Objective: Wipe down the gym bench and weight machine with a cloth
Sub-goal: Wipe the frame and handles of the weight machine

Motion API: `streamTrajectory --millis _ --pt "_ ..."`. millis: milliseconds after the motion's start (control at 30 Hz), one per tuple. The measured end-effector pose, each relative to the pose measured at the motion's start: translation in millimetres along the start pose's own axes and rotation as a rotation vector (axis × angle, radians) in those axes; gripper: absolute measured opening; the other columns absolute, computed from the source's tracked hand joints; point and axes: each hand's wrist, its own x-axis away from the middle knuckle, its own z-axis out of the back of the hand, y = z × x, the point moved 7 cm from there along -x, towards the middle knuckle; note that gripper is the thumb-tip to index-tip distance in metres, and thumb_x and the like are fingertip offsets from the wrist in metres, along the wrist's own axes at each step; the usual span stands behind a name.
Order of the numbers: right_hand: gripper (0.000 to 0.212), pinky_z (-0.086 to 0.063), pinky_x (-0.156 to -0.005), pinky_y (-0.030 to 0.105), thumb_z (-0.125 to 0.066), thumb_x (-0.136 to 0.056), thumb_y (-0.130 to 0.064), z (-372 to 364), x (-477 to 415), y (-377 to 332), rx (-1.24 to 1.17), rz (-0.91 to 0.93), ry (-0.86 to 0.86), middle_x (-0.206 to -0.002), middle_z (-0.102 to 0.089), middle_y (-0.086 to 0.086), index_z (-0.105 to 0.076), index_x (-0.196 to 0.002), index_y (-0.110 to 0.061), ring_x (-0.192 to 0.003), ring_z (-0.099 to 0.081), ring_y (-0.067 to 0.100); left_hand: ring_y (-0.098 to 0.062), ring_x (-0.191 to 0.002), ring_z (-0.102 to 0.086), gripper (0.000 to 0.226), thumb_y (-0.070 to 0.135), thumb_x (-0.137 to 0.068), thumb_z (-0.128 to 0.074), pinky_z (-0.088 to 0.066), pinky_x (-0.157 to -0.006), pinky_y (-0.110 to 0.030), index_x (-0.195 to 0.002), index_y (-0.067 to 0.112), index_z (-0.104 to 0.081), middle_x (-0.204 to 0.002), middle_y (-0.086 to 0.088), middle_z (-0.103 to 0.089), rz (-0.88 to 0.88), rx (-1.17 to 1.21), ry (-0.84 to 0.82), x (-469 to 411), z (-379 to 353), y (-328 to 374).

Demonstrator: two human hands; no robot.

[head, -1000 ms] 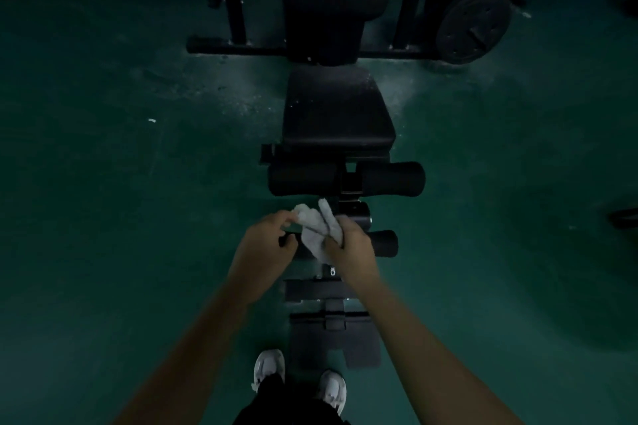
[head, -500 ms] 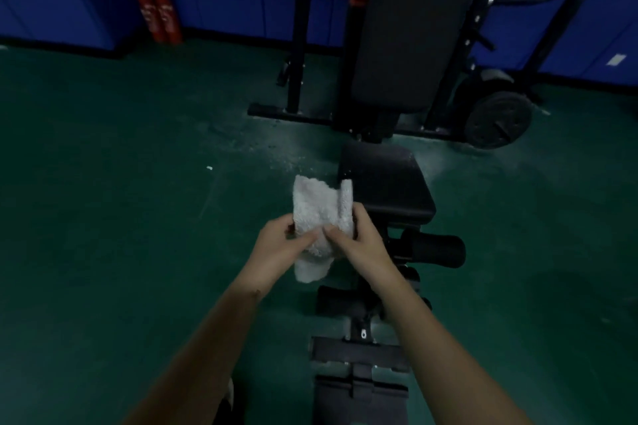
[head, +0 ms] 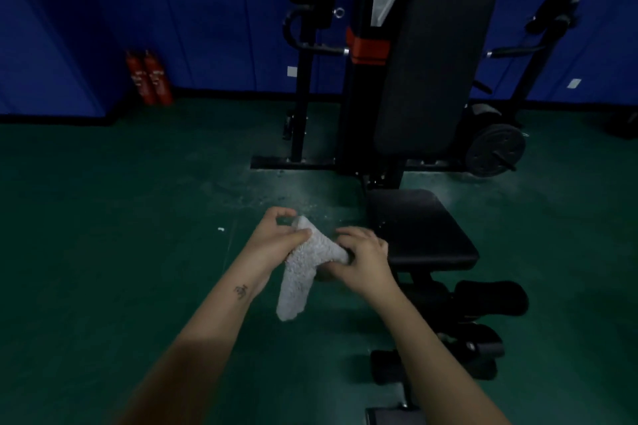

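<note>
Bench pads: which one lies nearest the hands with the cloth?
The flat seat pad, just beside the right hand gripping the cloth; the tall back pad stands upright farther back.

Green floor (head: 103,235) under bench (head: 421,228), extinguishers (head: 149,79)

At centre, left hand (head: 276,238) and right hand (head: 362,259) gripping a white cloth (head: 298,276), black bench seat (head: 421,228) at 3 o'clock, upright backrest (head: 435,72) at 1 o'clock, red fire extinguishers (head: 150,81) at 10 o'clock
</note>
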Motion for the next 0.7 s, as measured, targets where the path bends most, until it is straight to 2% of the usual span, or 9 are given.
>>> streamTrajectory --millis 67,100,167,233,333,400,533,600,700 --pt "0.027 -0.033 -0.065 0.028 -0.071 -0.070 -0.016 0.5 -17.0 -5.8 -0.149 -0.016 -0.059 -0.065 -0.051 -0.012 -0.047 -0.061 -0.027 -0.067 -0.046 0.010 -0.014 -0.100 -0.057 0.045 0.020 -0.082 -0.067 -0.048 -0.082 -0.030 -0.120 0.025 -0.043 -0.107 0.002 -0.059 -0.132 -0.161 0.052 -14.1 15.1 19.8" --pt "0.026 -0.036 -0.058 0.030 -0.069 -0.070 -0.013 3.0 -26.2 -8.5 -0.176 -0.016 -0.082 -0.061 -0.051 -0.009 -0.047 -0.063 -0.023 -0.061 -0.047 0.012 -0.011 -0.107 -0.051 0.048 0.025 -0.080 -0.069 -0.045 -0.087 -0.029 -0.121 0.029 -0.043 -0.116 0.006 -0.052 -0.220 -0.263 0.039 -19.9 16.3 31.0" --pt "0.017 -0.039 -0.056 0.030 -0.069 -0.072 -0.011 11.3 -48.3 -17.4 -0.156 0.033 -0.117 -0.064 -0.056 -0.005 -0.053 -0.070 -0.017 -0.061 -0.052 0.011 -0.004 -0.118 -0.038 0.051 0.034 -0.076 -0.071 -0.035 -0.097 -0.027 -0.121 0.034 -0.047 -0.128 0.013 -0.039 -0.359 -0.453 -0.095 -31.5 6.3 48.9" --pt "0.016 -0.042 -0.062 0.026 -0.072 -0.074 -0.011 17.5 -73.2 -23.8 -0.175 0.076 -0.168 -0.067 -0.059 -0.011 -0.059 -0.073 -0.020 -0.064 -0.054 0.002 -0.003 -0.119 -0.040 0.053 0.038 -0.071 -0.074 -0.034 -0.101 -0.027 -0.119 0.034 -0.051 -0.129 0.014 -0.043 -0.377 -0.590 -0.246 -46.5 -4.7 54.8" --pt "0.014 -0.047 -0.070 0.028 -0.076 -0.073 -0.013 24.0 -120.7 -22.1 -0.327 0.067 -0.193 -0.074 -0.064 -0.007 -0.065 -0.081 -0.019 -0.072 -0.058 0.006 -0.009 -0.089 -0.061 0.033 0.036 -0.072 -0.074 -0.049 -0.082 -0.030 -0.102 0.028 -0.062 -0.100 0.006 -0.066 -0.372 -0.618 -0.256 -83.0 -0.8 69.1" --pt "0.021 -0.048 -0.073 0.028 -0.078 -0.071 -0.013 38.2 -157.3 -12.5 -0.401 0.048 -0.087 -0.081 -0.063 -0.003 -0.063 -0.085 -0.016 -0.077 -0.057 0.009 -0.012 -0.078 -0.064 0.018 0.032 -0.076 -0.072 -0.052 -0.071 -0.031 -0.091 0.023 -0.066 -0.088 -0.001 -0.069 -0.382 -0.573 -0.198 -113.4 4.5 86.7" --pt "0.017 -0.046 -0.068 0.013 -0.071 -0.078 -0.015 82.4 -229.6 -1.0 -0.418 0.062 0.105 -0.086 -0.061 -0.006 -0.060 -0.091 -0.015 -0.079 -0.056 0.003 0.001 -0.065 -0.063 0.006 0.025 -0.080 -0.069 -0.048 -0.054 -0.014 -0.080 0.021 -0.065 -0.076 0.006 -0.066 -0.429 -0.491 -0.105 -172.8 0.3 143.8" --pt "0.013 -0.045 -0.068 0.011 -0.064 -0.085 -0.013 101.6 -264.6 -6.3 -0.436 0.100 0.122 -0.088 -0.060 -0.008 -0.059 -0.097 -0.016 -0.081 -0.056 0.002 -0.003 -0.064 -0.062 0.007 0.023 -0.080 -0.069 -0.047 -0.054 -0.017 -0.078 0.018 -0.065 -0.074 0.004 -0.065 -0.476 -0.479 -0.035 -198.4 -2.1 176.8" --pt "0.021 -0.045 -0.072 0.012 -0.062 -0.086 -0.013 125.0 -310.8 -22.9 -0.459 0.193 0.122 -0.095 -0.059 -0.010 -0.057 -0.106 -0.019 -0.084 -0.055 -0.003 -0.005 -0.064 -0.059 0.006 0.021 -0.078 -0.070 -0.044 -0.056 -0.019 -0.077 0.017 -0.065 -0.072 0.003 -0.064 -0.569 -0.435 0.060 -230.9 0.6 220.7"
